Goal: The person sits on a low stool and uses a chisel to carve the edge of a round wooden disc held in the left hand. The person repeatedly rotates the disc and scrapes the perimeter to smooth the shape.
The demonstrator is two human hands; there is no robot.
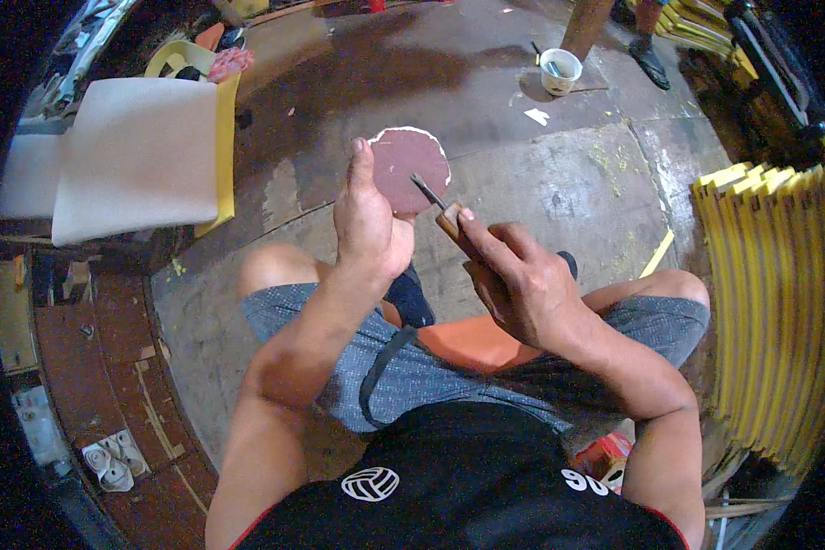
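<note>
My left hand [372, 220] grips a round reddish-brown disc [403, 165] by its lower left side, thumb up along the edge. The disc looks like a sanding disc, and a ragged white rim runs round its top and right. In my right hand [522, 280] is a wooden-handled tool [451, 220] with a narrow metal shaft. Its tip points up and left over the face of the disc; whether it touches cannot be told. My fingers wrap the handle, with one finger stretched along it. Both hands are held above my crossed legs, over an orange piece [477, 345] in my lap.
A white padded panel with a yellow edge [142, 160] stands at the left. Yellow-edged sheets [765, 302] are stacked high at the right. Ahead are a white bucket [560, 71], a wooden post [588, 27] and another person's foot [649, 64]. Scraps lie on the floor [541, 202].
</note>
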